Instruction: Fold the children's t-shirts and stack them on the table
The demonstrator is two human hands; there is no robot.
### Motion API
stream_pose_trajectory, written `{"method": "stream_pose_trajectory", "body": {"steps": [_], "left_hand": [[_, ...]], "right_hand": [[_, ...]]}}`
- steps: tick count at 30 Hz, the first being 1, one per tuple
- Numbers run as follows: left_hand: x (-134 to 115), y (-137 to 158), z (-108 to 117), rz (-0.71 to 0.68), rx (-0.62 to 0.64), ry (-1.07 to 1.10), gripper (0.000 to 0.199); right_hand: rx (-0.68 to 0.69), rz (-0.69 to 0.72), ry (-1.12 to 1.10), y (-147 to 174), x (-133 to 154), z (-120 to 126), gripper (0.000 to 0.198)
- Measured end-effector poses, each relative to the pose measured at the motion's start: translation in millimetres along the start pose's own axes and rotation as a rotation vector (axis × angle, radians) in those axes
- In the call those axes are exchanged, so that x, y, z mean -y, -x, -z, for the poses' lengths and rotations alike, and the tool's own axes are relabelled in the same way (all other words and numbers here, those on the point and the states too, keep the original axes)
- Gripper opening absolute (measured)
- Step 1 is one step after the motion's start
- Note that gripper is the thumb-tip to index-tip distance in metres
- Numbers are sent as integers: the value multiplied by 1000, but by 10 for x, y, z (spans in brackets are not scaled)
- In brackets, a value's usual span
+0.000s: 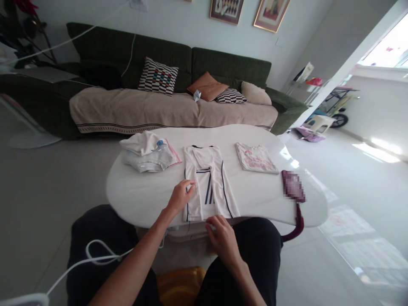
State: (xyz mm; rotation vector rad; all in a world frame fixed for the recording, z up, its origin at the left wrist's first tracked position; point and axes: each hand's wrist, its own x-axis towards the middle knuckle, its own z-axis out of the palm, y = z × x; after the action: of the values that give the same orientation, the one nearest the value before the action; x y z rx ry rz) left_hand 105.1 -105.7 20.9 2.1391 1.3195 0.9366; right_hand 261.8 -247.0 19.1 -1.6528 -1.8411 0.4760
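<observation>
A white sleeveless sports shirt (227, 187) with dark blue piping and dark stripes lies partly folded on the white table (140, 204), its sides turned in over the middle. Over its left side hovers or rests my left hand (182, 194), fingers loosely bent and thumb apart, with nothing seen between them. My right hand (222, 233) is at the shirt's near hem by the table edge. Its fingers are half curled with a gap to the thumb. Whether either hand touches the cloth is hard to tell.
Several crumpled light garments (148, 153) form a pile at the table's left. A folded white shirt with pink print (257, 158) lies right, beside a blurred maroon item (293, 186) with a strap over the edge. A white cable (86, 257) crosses my left side. A green sofa (229, 63) stands behind.
</observation>
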Motion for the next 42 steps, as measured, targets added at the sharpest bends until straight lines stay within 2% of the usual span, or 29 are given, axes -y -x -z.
{"method": "stream_pose_trajectory", "body": {"steps": [2, 6, 10, 18, 25, 32, 39, 42], "left_hand": [[-58, 241, 93, 10, 29, 12, 24], [-70, 630, 229, 43, 143, 44, 23], [-47, 752, 289, 20, 254, 46, 23], [-139, 697, 303, -30, 323, -70, 15], [-161, 620, 258, 11, 294, -160, 26], [-166, 590, 214, 25, 301, -258, 24], [-163, 631, 212, 33, 275, -261, 24], [-159, 634, 210, 51, 279, -229, 25]], "right_hand": [[3, -88, -69, 48, 136, -208, 16], [-17, -283, -350, 41, 264, -562, 24], [-81, -376, -529, -1, 277, -656, 26], [-157, -380, -570, 34, 141, -523, 23], [-186, -373, -536, 29, 151, -494, 18], [-207, -324, -501, 48, 157, -506, 19], [-236, -301, -474, 43, 158, -480, 19], [-276, -238, -392, -17, 185, -472, 18]]}}
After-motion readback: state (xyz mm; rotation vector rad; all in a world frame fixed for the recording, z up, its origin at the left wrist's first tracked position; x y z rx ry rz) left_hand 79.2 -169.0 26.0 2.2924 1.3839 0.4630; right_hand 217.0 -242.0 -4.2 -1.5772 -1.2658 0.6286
